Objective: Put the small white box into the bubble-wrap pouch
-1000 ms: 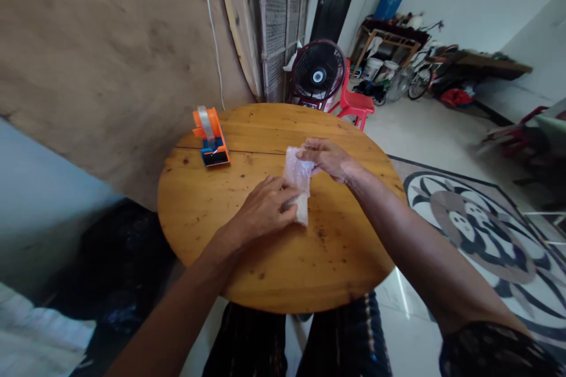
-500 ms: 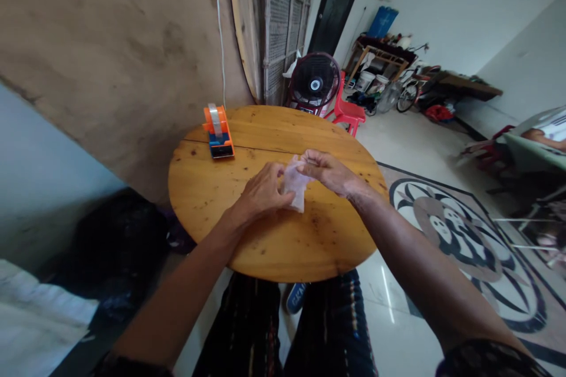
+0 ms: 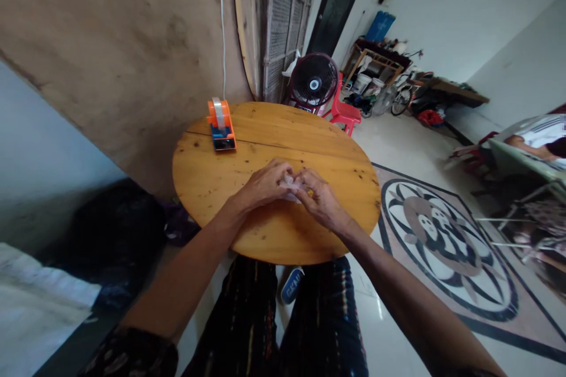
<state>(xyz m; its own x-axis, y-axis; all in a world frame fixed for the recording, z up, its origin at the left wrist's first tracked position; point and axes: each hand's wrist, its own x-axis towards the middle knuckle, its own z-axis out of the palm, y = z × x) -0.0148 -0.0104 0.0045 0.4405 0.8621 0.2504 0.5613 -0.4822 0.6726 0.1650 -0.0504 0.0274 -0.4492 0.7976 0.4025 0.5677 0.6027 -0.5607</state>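
A small, thin, whitish translucent plastic bag (image 3: 290, 184) is bunched up between my two hands, over the middle of the round wooden table (image 3: 265, 235). My left hand (image 3: 268, 181) has its fingers closed on the left side of the bag. On the other side, my right hand (image 3: 319, 197) pinches it with thumb and fingers. Most of the bag is hidden by the fingers. A small yellow patch shows beside the right fingers; I cannot tell what it is. Toward the back left of the table stands an orange and blue tape dispenser (image 3: 221, 123) with a clear roll.
Behind the table are a fan (image 3: 313, 83) and a red plastic chair (image 3: 344, 111). A wall rises along the left side, with a black bag (image 3: 119, 235) below. Another person (image 3: 537, 138) sits at a table on the far right.
My hands have come closer together, and the bag, which hung spread out between them, is now crumpled in the fingers. The view has shifted slightly.
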